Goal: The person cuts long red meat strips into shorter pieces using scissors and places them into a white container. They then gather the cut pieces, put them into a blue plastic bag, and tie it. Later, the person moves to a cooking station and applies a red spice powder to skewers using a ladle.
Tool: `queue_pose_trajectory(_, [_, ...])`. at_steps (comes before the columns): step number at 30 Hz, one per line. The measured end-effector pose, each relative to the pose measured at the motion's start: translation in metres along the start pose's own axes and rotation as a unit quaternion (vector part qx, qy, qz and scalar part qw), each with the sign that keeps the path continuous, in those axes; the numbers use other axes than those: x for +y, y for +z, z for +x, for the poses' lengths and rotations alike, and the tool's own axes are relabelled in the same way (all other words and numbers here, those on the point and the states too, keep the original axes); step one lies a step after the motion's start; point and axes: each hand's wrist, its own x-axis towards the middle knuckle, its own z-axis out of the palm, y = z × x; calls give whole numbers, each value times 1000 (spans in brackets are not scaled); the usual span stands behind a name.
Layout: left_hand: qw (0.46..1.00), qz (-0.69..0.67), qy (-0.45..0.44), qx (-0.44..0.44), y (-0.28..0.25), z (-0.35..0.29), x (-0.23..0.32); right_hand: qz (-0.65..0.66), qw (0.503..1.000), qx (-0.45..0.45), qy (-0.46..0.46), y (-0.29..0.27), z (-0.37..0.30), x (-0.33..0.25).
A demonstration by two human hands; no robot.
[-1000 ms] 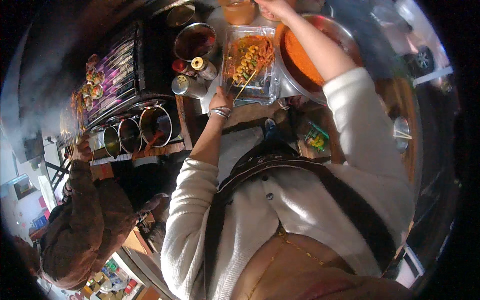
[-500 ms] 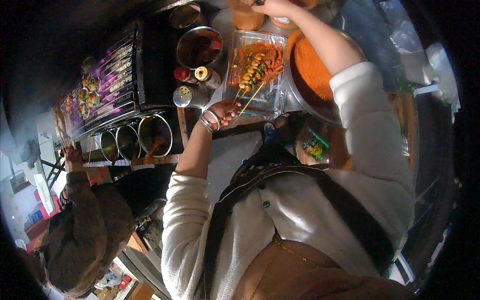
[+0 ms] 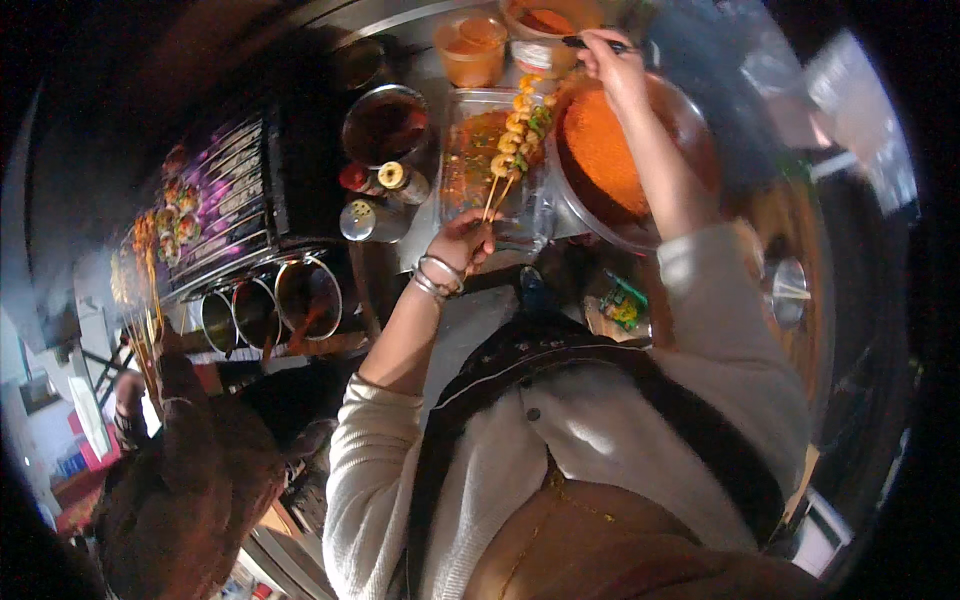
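Left hand: left hand pinches the sticks of the skewers, which angle away over the clear tray.
Skewers: yellow-orange pieces, some green.
Right hand: right hand closed on a dark brush.

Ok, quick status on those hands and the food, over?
Left hand grips wooden skewers of food over clear rectangular tray. Right hand holds dark brush handle. Nothing in the way.

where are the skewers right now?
Head view, upper centre: the skewers are held by the left hand over the clear tray, just left of the big bowl of orange powder.
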Motion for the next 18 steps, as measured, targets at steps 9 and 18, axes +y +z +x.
queue_pose_trajectory(9, [992, 111, 46, -39, 87, 106, 24, -108, 985, 121, -54, -121, -123, -99])
queue_pose_trajectory(18, [991, 133, 15, -32, 96, 103, -13, -80, 976, 181, -87, -157, -121, -93])
